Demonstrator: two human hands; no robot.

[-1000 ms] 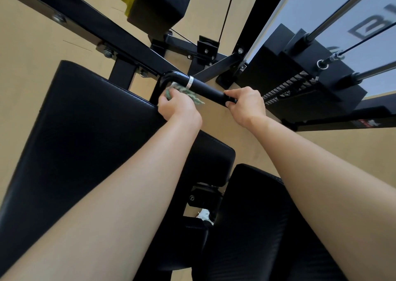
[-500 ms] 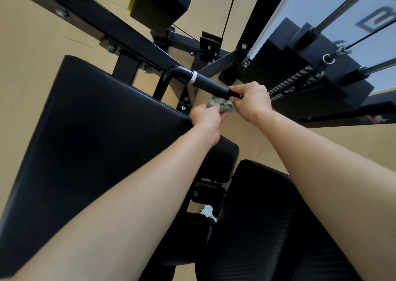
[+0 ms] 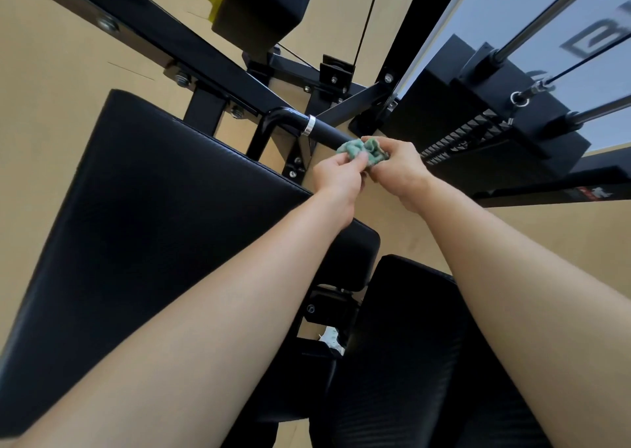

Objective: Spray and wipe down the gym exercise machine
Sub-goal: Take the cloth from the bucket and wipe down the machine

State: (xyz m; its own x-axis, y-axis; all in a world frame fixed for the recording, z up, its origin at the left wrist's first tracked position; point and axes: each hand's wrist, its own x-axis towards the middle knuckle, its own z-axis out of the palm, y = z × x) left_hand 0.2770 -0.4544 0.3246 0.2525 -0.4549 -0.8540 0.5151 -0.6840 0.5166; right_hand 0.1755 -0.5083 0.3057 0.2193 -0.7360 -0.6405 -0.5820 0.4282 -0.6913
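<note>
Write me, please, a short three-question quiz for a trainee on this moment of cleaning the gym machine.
1. Which hand holds the cloth? A) left only B) right only C) both
2. True or false: the cloth is spread out flat.
3. Fill in: the ring round the handle is ___ in colour.
Key: 1 C, the left hand and right hand both pinch it. 2 False, it is bunched up. 3 Silver.
</note>
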